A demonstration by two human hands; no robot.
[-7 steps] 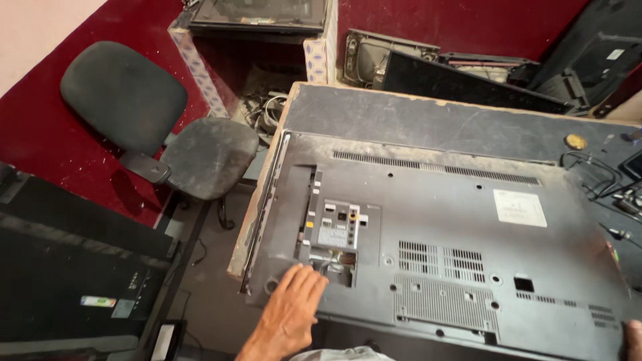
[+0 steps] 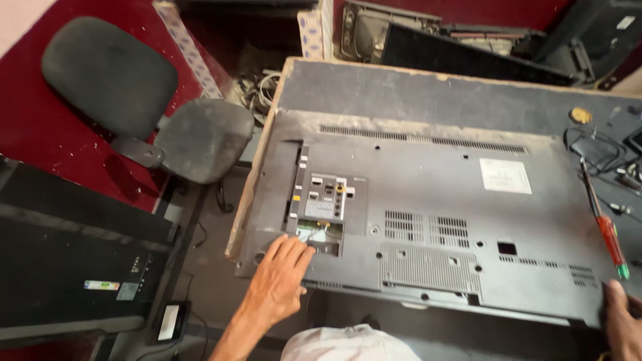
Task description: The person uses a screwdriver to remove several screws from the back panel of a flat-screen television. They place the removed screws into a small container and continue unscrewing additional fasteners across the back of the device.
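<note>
Fingers of left hand (image 2: 277,281), spread, still rest on television back panel (image 2: 428,220), lower left; right hand (image 2: 625,324) grips its lower-right edge.

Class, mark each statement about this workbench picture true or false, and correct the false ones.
1. The television lies with its back panel facing up. True.
2. The left hand rests at the television's near left corner, by the connector panel. True.
3. The right hand holds the screwdriver. False: the screwdriver lies on the television, apart from that hand.
4. The office chair stands right of the table. False: it stands to the left.
5. The screwdriver handle is blue. False: it is red with a green tip.
</note>
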